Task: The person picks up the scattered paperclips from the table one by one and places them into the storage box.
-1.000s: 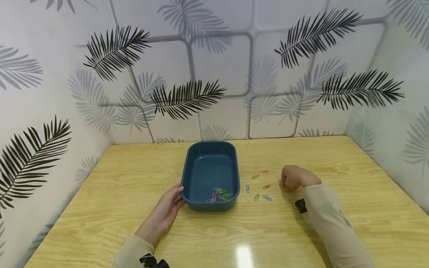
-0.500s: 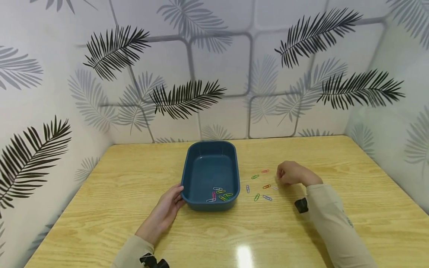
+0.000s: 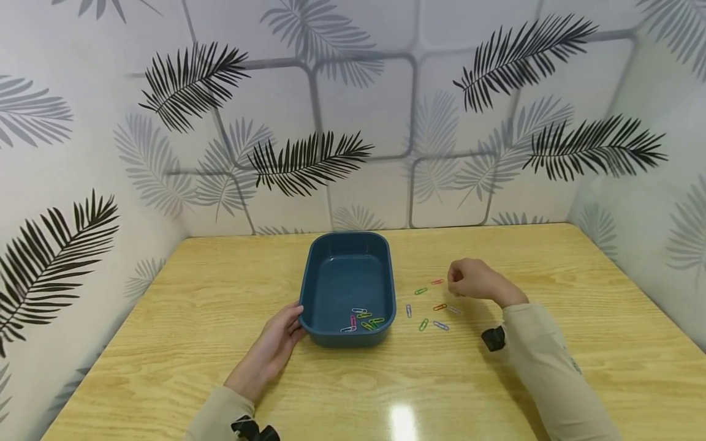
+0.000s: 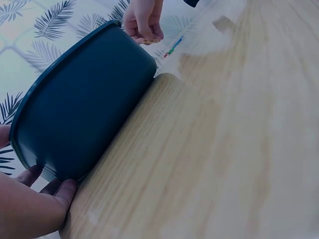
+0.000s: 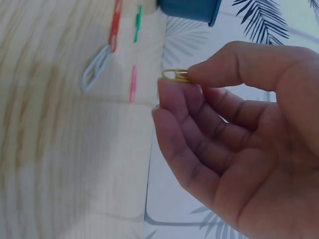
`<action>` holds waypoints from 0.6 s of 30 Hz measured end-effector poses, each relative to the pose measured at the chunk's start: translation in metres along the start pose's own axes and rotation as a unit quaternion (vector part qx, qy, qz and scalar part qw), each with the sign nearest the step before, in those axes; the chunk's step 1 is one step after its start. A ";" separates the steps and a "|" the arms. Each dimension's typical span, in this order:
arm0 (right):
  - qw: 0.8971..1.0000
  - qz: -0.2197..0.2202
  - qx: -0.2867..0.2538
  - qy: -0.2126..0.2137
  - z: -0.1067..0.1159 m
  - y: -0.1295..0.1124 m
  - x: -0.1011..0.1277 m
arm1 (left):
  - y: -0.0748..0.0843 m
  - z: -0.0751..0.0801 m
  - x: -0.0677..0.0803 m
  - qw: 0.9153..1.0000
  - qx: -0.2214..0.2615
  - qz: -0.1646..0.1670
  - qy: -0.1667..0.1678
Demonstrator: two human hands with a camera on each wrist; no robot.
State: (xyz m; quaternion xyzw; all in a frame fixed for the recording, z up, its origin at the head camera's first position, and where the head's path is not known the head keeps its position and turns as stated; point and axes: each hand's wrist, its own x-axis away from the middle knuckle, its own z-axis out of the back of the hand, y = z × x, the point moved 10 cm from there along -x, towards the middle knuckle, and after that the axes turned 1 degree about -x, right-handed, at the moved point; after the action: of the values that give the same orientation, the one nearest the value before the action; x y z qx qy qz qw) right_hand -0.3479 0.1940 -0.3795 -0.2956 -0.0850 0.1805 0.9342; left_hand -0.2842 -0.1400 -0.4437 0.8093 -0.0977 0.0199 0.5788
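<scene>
Here the right hand (image 5: 239, 134) pinches a yellow paper clip (image 5: 175, 75) between thumb and forefinger, only one rounded end of the thin wire loop poking out past the fingertips (image 5: 199, 74). The other fingers lie loosely curled under it, palm turned toward the wrist camera. In the head view that hand (image 3: 469, 280) is raised a little above the table (image 3: 551, 380), knuckles up, wrist bent, the beige sleeve (image 3: 543, 361) running back to the near edge; the clip it holds is too small to make out there.

The left hand (image 3: 276, 346) rests on the table with its fingers straight and together, the fingertips (image 4: 62, 191) pressed against the near left corner of the tub (image 3: 347, 288); the thumb lies at the rim.

Just beside the right hand, six loose clips (image 3: 430, 306) lie scattered on the wood between hand and tub: a red one (image 3: 437, 282) and a green one (image 3: 420, 291) farther back, an orange one (image 3: 439, 307) in the middle, a pale one close to the hand, and a blue, a green and another blue nearer the front.

The tub is one deep dark blue plastic tray with rounded corners, standing lengthwise at the middle of the table. In its near end lies a small heap of clips (image 3: 361, 320), about five, white, pink, yellow and green; their exact count is hard to tell.
</scene>
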 end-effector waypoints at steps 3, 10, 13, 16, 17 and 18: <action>1.000 0.010 -0.004 0.012 0.003 -0.006 0.000 | 0.001 0.000 -0.001 1.000 0.001 0.000 0.001; 0.999 0.027 -0.022 0.010 0.000 -0.018 0.000 | -0.001 0.000 0.000 1.000 0.004 0.003 0.002; 0.999 0.027 -0.037 0.013 -0.001 -0.022 -0.001 | -0.001 0.000 -0.001 1.000 0.009 0.001 0.003; 0.998 0.025 -0.063 0.013 -0.003 -0.026 -0.002 | 0.000 0.000 0.000 1.000 0.009 -0.003 0.001; 0.997 0.026 -0.075 0.011 -0.005 -0.028 -0.001 | 0.000 0.000 0.000 1.000 0.009 -0.001 0.002; 0.996 0.026 -0.087 0.008 -0.006 -0.029 -0.001 | 0.000 0.001 0.001 1.000 0.010 0.000 0.003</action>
State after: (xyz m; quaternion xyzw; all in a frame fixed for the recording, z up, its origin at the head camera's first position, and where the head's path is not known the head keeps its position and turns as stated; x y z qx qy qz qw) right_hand -0.3391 0.1684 -0.3677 -0.3791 -0.0851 0.1941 0.9008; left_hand -0.2835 -0.1406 -0.4439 0.8150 -0.0954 0.0230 0.5711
